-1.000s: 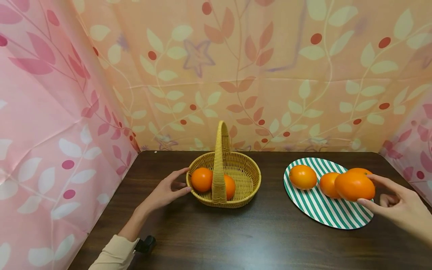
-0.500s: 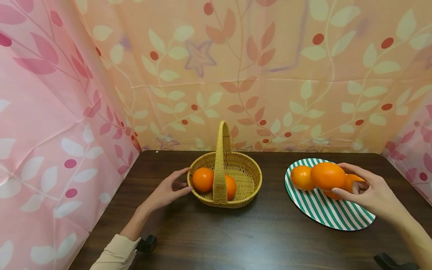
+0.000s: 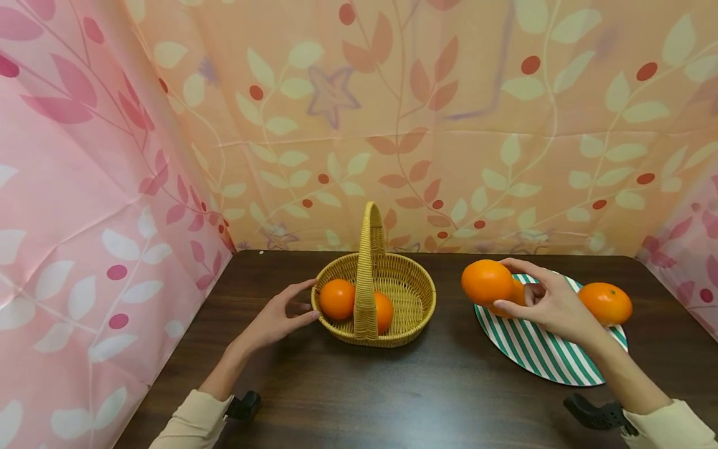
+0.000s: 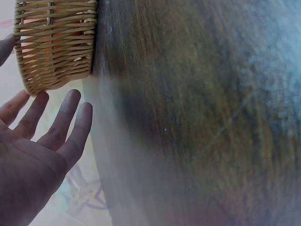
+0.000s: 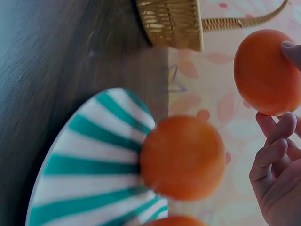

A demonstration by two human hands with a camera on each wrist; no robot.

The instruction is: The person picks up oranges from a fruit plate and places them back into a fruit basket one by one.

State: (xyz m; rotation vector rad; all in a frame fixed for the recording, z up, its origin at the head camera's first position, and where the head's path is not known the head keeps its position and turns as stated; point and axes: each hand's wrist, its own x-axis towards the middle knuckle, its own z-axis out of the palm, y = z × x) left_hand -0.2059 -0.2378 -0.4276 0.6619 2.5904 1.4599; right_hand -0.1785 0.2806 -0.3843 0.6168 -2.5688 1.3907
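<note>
My right hand (image 3: 552, 305) pinches an orange (image 3: 487, 282) between thumb and fingers, above the left end of a green-and-white striped oval plate (image 3: 538, 355). In the right wrist view the held orange (image 5: 265, 70) is off the plate. A second orange (image 3: 517, 293) shows partly behind the hand, and a third orange (image 3: 606, 304) sits at the plate's right. My left hand (image 3: 275, 318) touches the left side of a yellow wicker basket (image 3: 412, 333) with thumb and fingertips, its fingers (image 4: 61, 117) extended. Two oranges (image 3: 337, 299) lie in the basket's left part.
The basket's tall arched handle (image 3: 366, 268) rises over its middle. A dark wooden table (image 3: 359, 393) bears everything. Patterned cloth (image 3: 392, 125) hangs behind its back edge and at both sides. Table surface separates basket and plate.
My right hand has carried the orange leftward, from the plate's right part to over its left end. The left hand stays at the basket.
</note>
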